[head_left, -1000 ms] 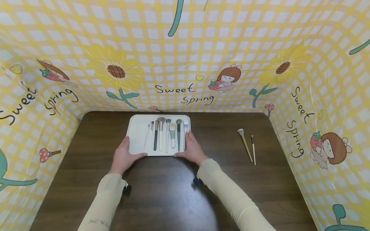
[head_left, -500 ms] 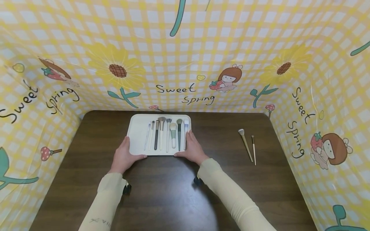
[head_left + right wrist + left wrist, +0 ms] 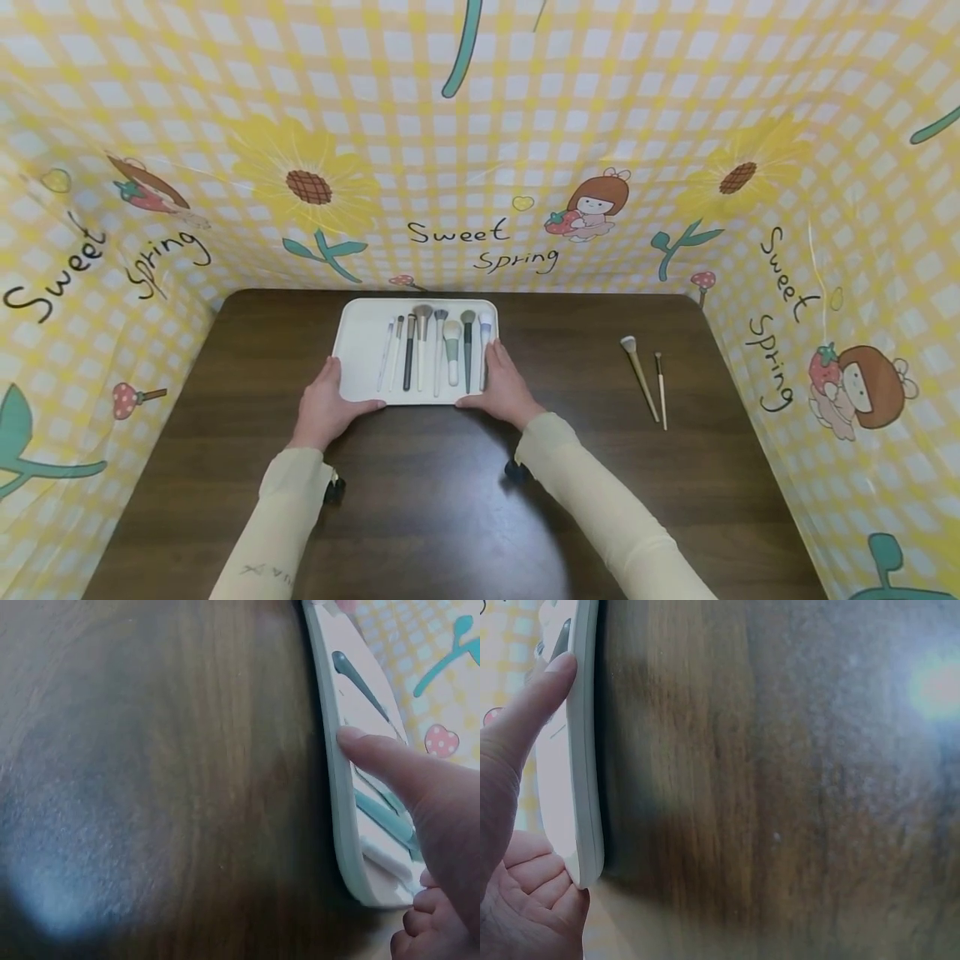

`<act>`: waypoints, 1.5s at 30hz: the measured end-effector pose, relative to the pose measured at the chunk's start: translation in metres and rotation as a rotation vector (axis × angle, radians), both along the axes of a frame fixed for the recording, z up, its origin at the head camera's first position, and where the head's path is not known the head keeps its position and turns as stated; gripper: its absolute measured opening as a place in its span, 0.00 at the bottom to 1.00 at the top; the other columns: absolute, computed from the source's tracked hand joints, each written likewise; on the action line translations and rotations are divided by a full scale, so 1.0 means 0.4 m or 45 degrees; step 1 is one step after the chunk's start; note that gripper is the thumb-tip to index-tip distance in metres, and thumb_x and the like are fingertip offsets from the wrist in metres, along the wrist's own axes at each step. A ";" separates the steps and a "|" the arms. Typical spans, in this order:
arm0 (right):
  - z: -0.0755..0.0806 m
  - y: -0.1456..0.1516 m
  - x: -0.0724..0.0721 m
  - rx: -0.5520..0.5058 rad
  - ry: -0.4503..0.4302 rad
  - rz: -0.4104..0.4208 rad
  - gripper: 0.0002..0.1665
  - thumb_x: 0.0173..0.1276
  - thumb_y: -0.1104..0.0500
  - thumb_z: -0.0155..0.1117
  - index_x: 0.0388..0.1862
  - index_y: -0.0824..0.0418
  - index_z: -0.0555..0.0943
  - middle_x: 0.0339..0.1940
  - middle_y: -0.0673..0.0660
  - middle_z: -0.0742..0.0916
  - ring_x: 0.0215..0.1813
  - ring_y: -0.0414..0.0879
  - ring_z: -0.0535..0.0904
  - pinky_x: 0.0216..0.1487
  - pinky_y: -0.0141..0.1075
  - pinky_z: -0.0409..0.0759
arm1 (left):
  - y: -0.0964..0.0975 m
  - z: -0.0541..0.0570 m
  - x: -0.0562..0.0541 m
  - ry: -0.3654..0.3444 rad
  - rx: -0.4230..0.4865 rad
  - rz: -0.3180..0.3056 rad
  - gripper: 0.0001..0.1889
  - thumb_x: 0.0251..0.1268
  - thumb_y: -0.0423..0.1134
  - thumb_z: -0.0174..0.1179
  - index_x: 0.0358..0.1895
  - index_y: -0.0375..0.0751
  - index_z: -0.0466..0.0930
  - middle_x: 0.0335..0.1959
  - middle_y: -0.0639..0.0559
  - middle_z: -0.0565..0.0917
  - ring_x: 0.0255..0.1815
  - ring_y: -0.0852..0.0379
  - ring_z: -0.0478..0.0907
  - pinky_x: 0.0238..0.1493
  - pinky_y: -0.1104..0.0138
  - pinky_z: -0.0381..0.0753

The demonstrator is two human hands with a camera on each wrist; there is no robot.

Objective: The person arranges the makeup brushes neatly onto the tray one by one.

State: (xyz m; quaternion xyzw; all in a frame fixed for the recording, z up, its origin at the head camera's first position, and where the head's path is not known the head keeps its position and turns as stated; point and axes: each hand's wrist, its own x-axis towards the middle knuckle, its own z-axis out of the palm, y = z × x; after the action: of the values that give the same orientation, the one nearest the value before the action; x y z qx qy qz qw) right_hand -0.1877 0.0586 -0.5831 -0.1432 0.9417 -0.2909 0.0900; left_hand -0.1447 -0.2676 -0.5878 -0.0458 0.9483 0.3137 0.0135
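A white rectangular tray lies at the far side of the table, with several makeup brushes in a row across its middle and right part. Among them are a black-handled brush and a short green-and-white brush. My left hand grips the near left corner, thumb on the front rim, fingers along the side. Opposite it, my right hand holds the near right corner, its thumb pressing the front rim. In the left wrist view, curled fingers meet the tray's corner.
Two more brushes lie on the dark wooden table to the right: a thick gold-handled brush and a thin brush. A yellow checked cloth stands as walls behind and at both sides.
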 end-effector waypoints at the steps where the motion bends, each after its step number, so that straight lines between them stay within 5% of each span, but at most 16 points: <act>1: 0.000 0.005 0.001 -0.007 0.007 -0.004 0.76 0.53 0.36 0.81 0.82 0.71 0.46 0.83 0.69 0.50 0.82 0.58 0.45 0.78 0.42 0.50 | 0.001 -0.002 0.000 -0.001 0.003 -0.001 0.70 0.44 0.64 0.79 0.78 0.21 0.47 0.77 0.22 0.49 0.75 0.25 0.52 0.71 0.40 0.59; 8: 0.021 0.076 0.011 -0.179 0.014 -0.167 0.65 0.62 0.37 0.75 0.83 0.67 0.51 0.83 0.64 0.55 0.82 0.56 0.48 0.78 0.49 0.52 | -0.002 -0.006 0.002 0.023 -0.010 0.003 0.70 0.42 0.64 0.80 0.78 0.22 0.48 0.77 0.22 0.51 0.74 0.24 0.53 0.70 0.39 0.60; 17: 0.041 0.216 -0.008 -0.214 0.133 -0.348 0.57 0.69 0.42 0.70 0.81 0.70 0.53 0.82 0.68 0.58 0.81 0.60 0.50 0.78 0.51 0.52 | 0.001 -0.006 -0.001 0.037 -0.010 -0.008 0.69 0.43 0.64 0.80 0.77 0.21 0.49 0.76 0.21 0.52 0.74 0.24 0.54 0.70 0.40 0.60; 31: 0.064 0.439 -0.006 -0.160 0.140 -0.579 0.55 0.71 0.46 0.68 0.80 0.75 0.52 0.78 0.75 0.60 0.79 0.68 0.53 0.76 0.57 0.54 | 0.004 -0.001 0.001 0.024 -0.006 0.002 0.68 0.44 0.61 0.81 0.77 0.21 0.49 0.77 0.23 0.51 0.75 0.25 0.54 0.70 0.40 0.60; 45: 0.080 0.568 0.033 0.083 0.074 -0.690 0.42 0.67 0.56 0.70 0.70 0.81 0.66 0.65 0.81 0.74 0.63 0.75 0.72 0.62 0.63 0.71 | 0.006 0.011 0.005 0.010 0.012 -0.003 0.68 0.45 0.60 0.80 0.78 0.21 0.48 0.77 0.23 0.50 0.76 0.26 0.52 0.71 0.40 0.60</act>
State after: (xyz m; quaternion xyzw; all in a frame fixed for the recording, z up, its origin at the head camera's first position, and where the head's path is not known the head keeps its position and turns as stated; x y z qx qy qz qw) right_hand -0.1746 0.2860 -0.5510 0.1085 0.9567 -0.2697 -0.0136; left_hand -0.1426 -0.2652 -0.5835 -0.0433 0.9469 0.3183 0.0102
